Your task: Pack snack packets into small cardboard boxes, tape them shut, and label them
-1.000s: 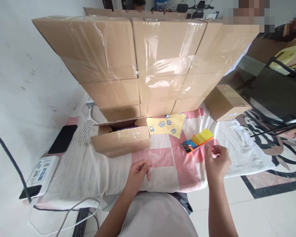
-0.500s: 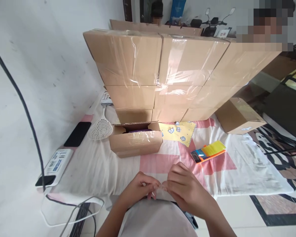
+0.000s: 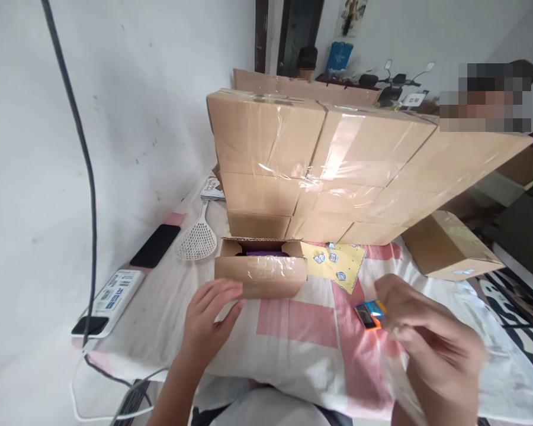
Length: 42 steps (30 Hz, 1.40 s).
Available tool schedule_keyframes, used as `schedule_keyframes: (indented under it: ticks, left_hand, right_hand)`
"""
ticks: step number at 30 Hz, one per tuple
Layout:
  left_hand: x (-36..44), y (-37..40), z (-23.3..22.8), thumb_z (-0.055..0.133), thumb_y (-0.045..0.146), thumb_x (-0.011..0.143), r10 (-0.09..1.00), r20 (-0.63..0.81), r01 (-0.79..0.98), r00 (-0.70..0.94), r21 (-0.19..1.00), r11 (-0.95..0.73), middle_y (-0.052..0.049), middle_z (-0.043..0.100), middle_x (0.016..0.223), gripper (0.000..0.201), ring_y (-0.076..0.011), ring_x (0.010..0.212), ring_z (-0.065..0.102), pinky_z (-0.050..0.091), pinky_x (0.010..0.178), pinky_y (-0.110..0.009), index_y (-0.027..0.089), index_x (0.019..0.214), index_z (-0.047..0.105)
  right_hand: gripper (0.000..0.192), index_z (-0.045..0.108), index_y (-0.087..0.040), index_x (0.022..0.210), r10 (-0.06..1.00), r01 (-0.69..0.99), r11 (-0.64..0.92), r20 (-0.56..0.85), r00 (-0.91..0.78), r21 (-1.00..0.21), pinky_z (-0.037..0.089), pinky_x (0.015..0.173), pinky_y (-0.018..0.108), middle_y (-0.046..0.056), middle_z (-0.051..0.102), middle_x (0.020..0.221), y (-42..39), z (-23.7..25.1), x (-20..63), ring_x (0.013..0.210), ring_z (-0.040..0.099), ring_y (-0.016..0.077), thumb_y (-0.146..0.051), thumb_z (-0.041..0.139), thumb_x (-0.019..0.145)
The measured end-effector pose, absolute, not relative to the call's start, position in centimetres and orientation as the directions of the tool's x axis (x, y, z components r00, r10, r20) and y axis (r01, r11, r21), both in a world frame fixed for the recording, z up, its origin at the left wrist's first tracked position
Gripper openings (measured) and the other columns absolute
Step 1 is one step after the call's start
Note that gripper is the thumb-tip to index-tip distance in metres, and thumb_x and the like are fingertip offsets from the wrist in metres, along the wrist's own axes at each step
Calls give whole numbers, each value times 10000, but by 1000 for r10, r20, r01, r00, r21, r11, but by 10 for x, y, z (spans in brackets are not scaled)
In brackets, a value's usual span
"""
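And there was the left hand [image 3: 209, 316], fingers spread, thumb swung well clear of them, nothing in its grip! Its fingertips overlapped the lower left of the open cardboard box [image 3: 266, 279] just ahead — whether they touched, one could not tell. Over to the right hand [image 3: 442, 349], a little blurred: thumb and forefinger pressed together, pinching a clear plastic strip [image 3: 400, 384] that trailed down below them toward the near edge.

The box's mouth gaped upward beyond the left fingertips, with something purple [image 3: 266, 254] showing inside. Just left of the right hand's fingers, and partly hidden by them, lay a blue-and-orange packet [image 3: 369, 312]. Farther off, between the two sets of fingers, a yellow printed sheet [image 3: 331, 263] rested beside the box, all of it on a pink-and-white cloth [image 3: 297, 325].

Past the left fingertips, out to their left, came a white perforated skimmer [image 3: 196, 241], then a black smartphone [image 3: 155, 245], and nearer, a white package with blue print [image 3: 119, 293]. A wall of taped cartons [image 3: 337, 157] rose behind everything, far beyond both hands' fingers — and beyond the right fingers, off to their right, sat a lone closed carton [image 3: 453, 245].
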<state>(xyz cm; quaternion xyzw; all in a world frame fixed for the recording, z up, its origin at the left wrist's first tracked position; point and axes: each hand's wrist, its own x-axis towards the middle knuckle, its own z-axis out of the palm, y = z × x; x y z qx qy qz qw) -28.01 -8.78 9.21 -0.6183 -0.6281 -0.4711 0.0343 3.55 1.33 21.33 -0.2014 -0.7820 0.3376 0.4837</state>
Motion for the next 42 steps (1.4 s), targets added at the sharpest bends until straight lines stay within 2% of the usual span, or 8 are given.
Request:
schedule_keyframes:
  ticks: [5,10,16,23,26,29,36,42]
  left_hand:
    - [-271,-54,108,646,364,940,840,533,981,-99,194,-8,-123,542,1527,508,-362,1418,484,305,1191,-580,202,1415,567]
    - [-266,-70,87,548,273,988,881,462,985,-104,169,28,-65,443,1609,416,-325,1466,423,333,1175,-531,234,1400,585]
    - [-259,-80,85,610,258,950,840,529,985,-121,167,36,-145,552,1498,428,-361,1411,453,332,1163,-566,229,1376,616]
    - [-283,-53,112,807,522,774,868,497,997,-3,72,-38,-176,460,1553,435,-480,1489,303,131,1178,-754,272,1119,716]
    - [-293,-39,121,767,496,824,907,413,991,87,54,-120,-182,476,1556,415,-431,1464,393,88,1205,-741,233,1131,678]
    - [-295,-33,116,711,467,888,916,382,983,120,83,-164,-182,575,1475,471,-347,1382,526,148,1249,-654,184,1251,605]
    - [-294,-41,87,628,523,939,911,400,982,100,106,-154,-128,493,1569,724,-310,1471,435,335,1216,-501,186,1535,390]
    - [-294,-41,82,580,525,966,894,430,986,127,44,-161,-98,455,1598,624,-302,1461,449,348,1203,-511,212,1496,482]
  right_hand:
    - [144,625,-223,874,528,12,716,530,-664,-698,360,628,352,21,529,686,31,207,9,662,458,185,-150,551,974]
    - [154,591,-227,877,523,20,651,430,-736,-759,339,611,324,4,491,685,25,198,14,662,451,169,-190,520,1008]
    - [179,586,-239,866,513,-107,549,435,-740,-829,351,634,327,-9,483,676,35,187,5,652,435,162,-254,514,1028]
    - [210,569,-223,809,580,157,620,314,-752,-769,364,652,285,-10,526,740,68,192,-30,689,489,142,-225,550,1018]
    - [233,564,-213,790,614,262,613,240,-752,-745,367,676,285,-5,553,761,78,189,-42,725,508,147,-250,542,1018]
    - [261,576,-208,774,618,248,510,150,-772,-824,360,680,287,-3,570,768,85,186,-43,737,511,148,-289,540,1019]
    - [376,555,-199,730,552,-5,7,8,-834,-1000,286,561,277,-37,420,673,105,189,-38,593,353,116,-507,687,901]
    - [262,580,-188,731,594,328,436,-6,-805,-838,302,604,269,-35,488,677,129,171,-85,642,440,124,-311,558,961]
